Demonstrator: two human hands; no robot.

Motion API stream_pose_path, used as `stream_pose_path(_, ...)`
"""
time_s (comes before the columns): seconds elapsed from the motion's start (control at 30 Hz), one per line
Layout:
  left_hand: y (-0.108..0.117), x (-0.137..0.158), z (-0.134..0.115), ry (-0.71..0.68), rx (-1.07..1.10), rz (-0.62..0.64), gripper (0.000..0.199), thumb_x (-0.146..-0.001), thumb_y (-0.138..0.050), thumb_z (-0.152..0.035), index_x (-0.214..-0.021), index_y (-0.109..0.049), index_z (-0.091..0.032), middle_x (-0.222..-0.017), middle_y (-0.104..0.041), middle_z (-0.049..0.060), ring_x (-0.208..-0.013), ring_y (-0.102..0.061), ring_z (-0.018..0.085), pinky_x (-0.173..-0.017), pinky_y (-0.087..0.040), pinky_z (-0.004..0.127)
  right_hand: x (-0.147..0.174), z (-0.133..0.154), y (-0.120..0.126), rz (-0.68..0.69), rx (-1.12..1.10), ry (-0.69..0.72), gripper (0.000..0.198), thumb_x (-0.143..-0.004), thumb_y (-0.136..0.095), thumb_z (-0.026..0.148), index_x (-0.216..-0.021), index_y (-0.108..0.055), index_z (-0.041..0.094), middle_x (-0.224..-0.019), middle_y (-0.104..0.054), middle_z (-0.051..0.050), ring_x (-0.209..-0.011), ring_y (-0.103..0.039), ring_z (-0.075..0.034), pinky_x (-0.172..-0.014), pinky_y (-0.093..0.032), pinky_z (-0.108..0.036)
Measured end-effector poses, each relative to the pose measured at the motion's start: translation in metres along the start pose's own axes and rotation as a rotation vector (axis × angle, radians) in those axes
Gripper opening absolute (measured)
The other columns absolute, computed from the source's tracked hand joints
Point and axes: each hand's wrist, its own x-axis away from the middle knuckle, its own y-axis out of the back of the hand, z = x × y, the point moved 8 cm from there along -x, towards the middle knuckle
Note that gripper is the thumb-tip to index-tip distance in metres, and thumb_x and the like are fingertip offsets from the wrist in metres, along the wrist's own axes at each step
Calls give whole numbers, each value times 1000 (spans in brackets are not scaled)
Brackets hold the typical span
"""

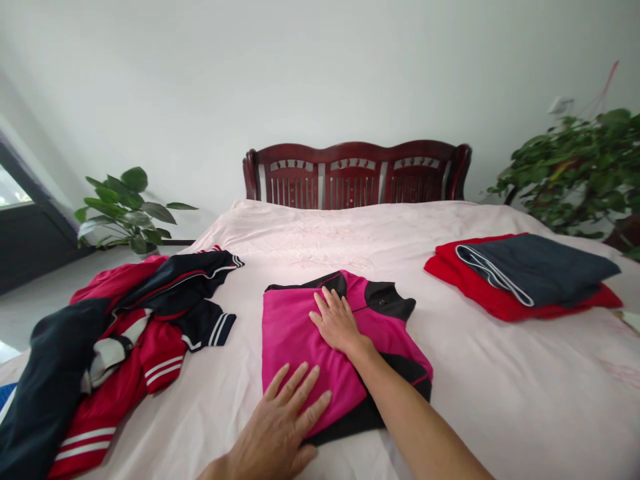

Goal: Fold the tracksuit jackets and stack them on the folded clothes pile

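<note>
A magenta and black top [380, 327], partly folded, lies in front of me on the pink bedsheet [480, 393]. Its black collar area points to the right and far side. My left hand [285, 420] rests with spread fingers on the near left part of the magenta fabric. Farther up, my right hand [335, 320] lies flat on the middle of the top, fingers apart. Neither hand grips the cloth. The underside of the top and its layers beneath the hands are hidden.
A loose heap of navy and red clothes [165, 293] lies to the left. On the right is a folded stack, a dark grey garment [545, 267] over a red one [465, 287]. Behind stands a wooden headboard [353, 177], with leafy plants [125, 207] at both sides.
</note>
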Motion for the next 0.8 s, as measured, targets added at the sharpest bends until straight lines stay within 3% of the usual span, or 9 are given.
stream_pose_path(0.13, -4, 16, -6, -101, 118, 14, 91, -84, -67, -42, -156, -11, -39, -161, -23, 5, -148, -23, 35, -118, -17, 63, -2, -12, -1, 24, -28, -27, 65, -100, -29, 54, -155, -29, 20, -163, -18, -12, -150, -13, -27, -119, -14, -48)
stream_pose_path(0.23, 2, 33, 7, -53, 304, -128, 72, -90, -59, -40, -153, -24, -45, -159, -32, -1, -148, -26, 32, -120, -20, 58, 1, -17, 3, 7, -41, -24, 61, -101, -28, 50, -154, -30, 20, -163, -22, -11, -150, -17, -25, -118, -18, -46)
stream_pose_path(0.37, 10, 63, 68, 527, 864, -519, 57, -96, -47, -41, -151, -34, -36, -161, -30, 2, -148, -25, 25, -122, -21, 48, 5, -16, 16, -65, -21, -15, 57, -101, -32, 43, -151, -36, 17, -158, -34, -11, -147, -26, -26, -119, -19, -45)
stream_pose_path(0.43, 1, 70, 87, 784, 1243, -613, 62, -96, -48, -45, -152, -31, -29, -160, -32, 6, -145, -34, 23, -120, -30, 44, 10, -9, 28, -106, -8, -30, 57, -101, -34, 41, -150, -39, 13, -155, -40, -14, -145, -29, -29, -119, -18, -48)
stream_pose_path(0.5, -4, 65, 93, 903, 1570, -638, 64, -93, -55, -43, -150, -33, -26, -154, -43, 10, -134, -50, 24, -111, -43, 42, 18, 4, 41, -141, -18, -28, 58, -100, -35, 41, -149, -40, 10, -153, -42, -16, -145, -30, -30, -118, -19, -48)
stream_pose_path(0.57, -4, 53, 93, 938, 1781, -615, 58, -90, -62, -38, -142, -44, -24, -139, -60, 12, -116, -66, 24, -96, -56, 40, 27, 19, 50, -152, -48, 8, 60, -100, -34, 44, -150, -38, 10, -154, -40, -17, -145, -28, -30, -118, -20, -47)
stream_pose_path(0.67, -3, 36, 90, 915, 1949, -560, 38, -89, -63, -31, -124, -59, -18, -111, -74, 10, -95, -74, 24, -79, -62, 36, 38, 31, 46, -92, -103, 24, 64, -100, -32, 47, -152, -35, 9, -155, -36, -18, -147, -26, -30, -118, -23, -47)
stream_pose_path(0.8, 11, 12, 81, 690, 1960, -587, 41, -92, -53, -44, -126, -61, -22, -117, -73, 9, -111, -68, 26, -94, -57, 42, 43, 16, 26, 4, -181, -69, 64, -100, -31, 47, -151, -37, 8, -157, -33, -16, -147, -25, -31, -118, -24, -48)
